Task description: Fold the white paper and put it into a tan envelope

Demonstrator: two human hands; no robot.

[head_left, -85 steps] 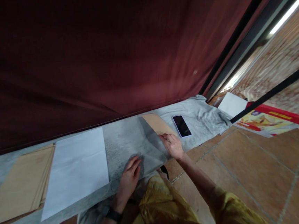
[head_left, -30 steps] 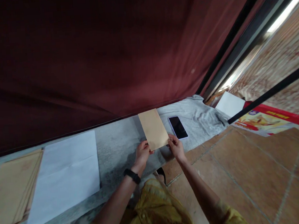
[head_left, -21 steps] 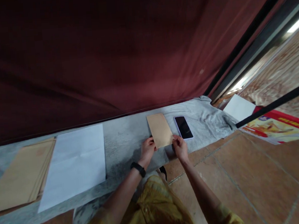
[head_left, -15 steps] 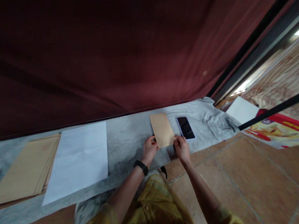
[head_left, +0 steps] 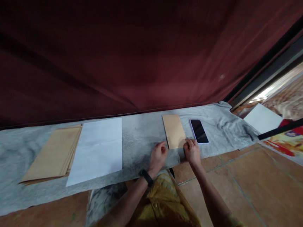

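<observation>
A small brown paper piece (head_left: 174, 129), possibly an envelope or folded sheet, lies flat on the grey cloth in front of me. My right hand (head_left: 192, 153) has its fingers closed at the lower right corner of this paper. Just off the lower left corner is my left hand (head_left: 158, 158), its fingers loosely curled and a little apart, with nothing visible in them. A dark watch band circles my left wrist. To the right of the paper, close to my right hand, a smartphone (head_left: 199, 132) lies with its dark screen up.
Grey cloth (head_left: 139, 135) covers the long narrow surface. Left of me lie a large white sheet (head_left: 98, 150) and a stack of brown paper (head_left: 51, 154). A dark red curtain (head_left: 136, 58) hangs behind. A white panel (head_left: 263, 118) and printed box (head_left: 299, 141) are at right.
My left hand has come off the left edge of the brown paper and moved slightly away. My right hand stays at its lower right corner. The view has shifted left.
</observation>
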